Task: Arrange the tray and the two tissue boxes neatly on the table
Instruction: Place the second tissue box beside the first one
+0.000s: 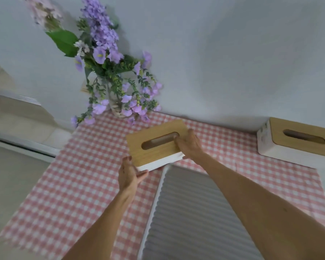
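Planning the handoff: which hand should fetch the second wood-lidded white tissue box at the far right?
Right hand, likely: the second wood-lidded white tissue box sits on its side. Left hand would have to cross the held tissue box.

Two tissue boxes show, each white with a wooden lid: one tissue box (156, 145) near the middle of the view, the other tissue box (296, 140) at three o'clock from it. One tray (191, 212), grey and ribbed with a white rim, lies at five o'clock from the middle box. One checked cloth (68, 184) in pink and white covers the table. One vase of purple flowers (116, 102) stands at eleven o'clock. Two hands: a left hand (129, 174) and a right hand (189, 145).
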